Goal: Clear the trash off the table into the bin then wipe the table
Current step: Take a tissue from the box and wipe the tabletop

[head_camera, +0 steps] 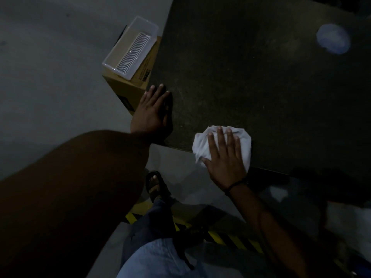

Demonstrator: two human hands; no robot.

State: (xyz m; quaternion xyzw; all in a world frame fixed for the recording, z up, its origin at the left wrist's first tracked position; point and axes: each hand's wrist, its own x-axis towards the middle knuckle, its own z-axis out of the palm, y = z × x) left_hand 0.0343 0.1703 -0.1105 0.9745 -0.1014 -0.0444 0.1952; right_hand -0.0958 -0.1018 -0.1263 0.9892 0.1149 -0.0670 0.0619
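Table (251, 87): dark, dimly lit. Cloth (241, 141): white, bunched, at near edge under right hand (225, 157), fingers spread flat, pressing. Left hand (153, 109): flat, empty, on table's left corner. Clear bin (130, 47): on box (128, 91) beside table.
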